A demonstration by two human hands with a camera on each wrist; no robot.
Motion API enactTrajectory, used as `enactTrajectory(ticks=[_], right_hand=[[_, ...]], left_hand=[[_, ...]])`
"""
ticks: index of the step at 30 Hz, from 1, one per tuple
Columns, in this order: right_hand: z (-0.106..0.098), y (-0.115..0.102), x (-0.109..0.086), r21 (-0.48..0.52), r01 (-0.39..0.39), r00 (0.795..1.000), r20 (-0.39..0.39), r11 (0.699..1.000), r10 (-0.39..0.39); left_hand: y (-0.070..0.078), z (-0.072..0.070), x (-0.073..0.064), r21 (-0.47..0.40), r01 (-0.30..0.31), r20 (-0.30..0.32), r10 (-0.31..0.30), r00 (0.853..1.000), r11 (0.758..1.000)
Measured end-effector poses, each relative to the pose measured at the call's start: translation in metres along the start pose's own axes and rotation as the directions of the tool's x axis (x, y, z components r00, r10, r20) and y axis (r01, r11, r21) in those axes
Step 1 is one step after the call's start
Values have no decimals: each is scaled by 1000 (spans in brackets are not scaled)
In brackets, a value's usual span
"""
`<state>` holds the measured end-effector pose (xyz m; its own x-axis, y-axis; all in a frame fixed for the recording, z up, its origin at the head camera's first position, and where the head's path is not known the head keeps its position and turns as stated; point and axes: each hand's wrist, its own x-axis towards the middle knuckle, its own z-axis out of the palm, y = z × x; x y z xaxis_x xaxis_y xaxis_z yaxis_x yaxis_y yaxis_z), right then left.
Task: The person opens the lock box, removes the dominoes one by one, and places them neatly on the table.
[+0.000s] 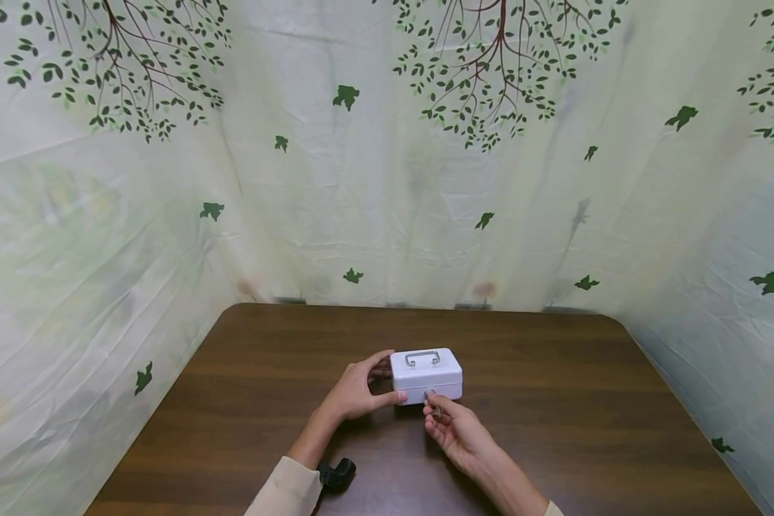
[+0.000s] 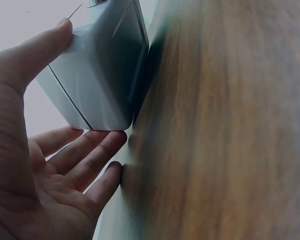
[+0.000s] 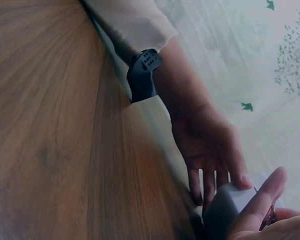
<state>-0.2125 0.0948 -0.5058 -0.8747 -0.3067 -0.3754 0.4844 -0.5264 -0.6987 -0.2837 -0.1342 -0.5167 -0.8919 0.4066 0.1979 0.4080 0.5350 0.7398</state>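
Note:
A small white cash box (image 1: 426,376) with a folding metal handle (image 1: 422,357) on its lid stands on the brown table, lid down. My left hand (image 1: 360,390) grips it at its left end, thumb on the front face and fingers round the back. In the left wrist view the seam of the lid and the dark underside of the box (image 2: 97,75) show. My right hand (image 1: 454,433) is at the middle of the front face, thumb and forefinger pinching a small key at the lock. Metal keys (image 1: 436,411) hang partly hidden among its fingers.
The wooden table (image 1: 555,401) reaches back to a hanging pale cloth (image 1: 387,179) printed with leaves and branches, which also closes off both sides. A black wrist device (image 1: 337,474) sits on the left wrist by the sleeve.

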Motion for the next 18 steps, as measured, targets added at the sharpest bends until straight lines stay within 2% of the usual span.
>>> enactTrajectory(ticks=[12,18], right_hand=[[-6,-3,2,-105,-30,998,53,994,35],[-9,-7,3,-163,-37,994,98,986,53]], left_hand=[[1,-2,0,-4,-28,21,28,999,1000],[0,-2,0,-25,-15,18,15,1000,1000]])
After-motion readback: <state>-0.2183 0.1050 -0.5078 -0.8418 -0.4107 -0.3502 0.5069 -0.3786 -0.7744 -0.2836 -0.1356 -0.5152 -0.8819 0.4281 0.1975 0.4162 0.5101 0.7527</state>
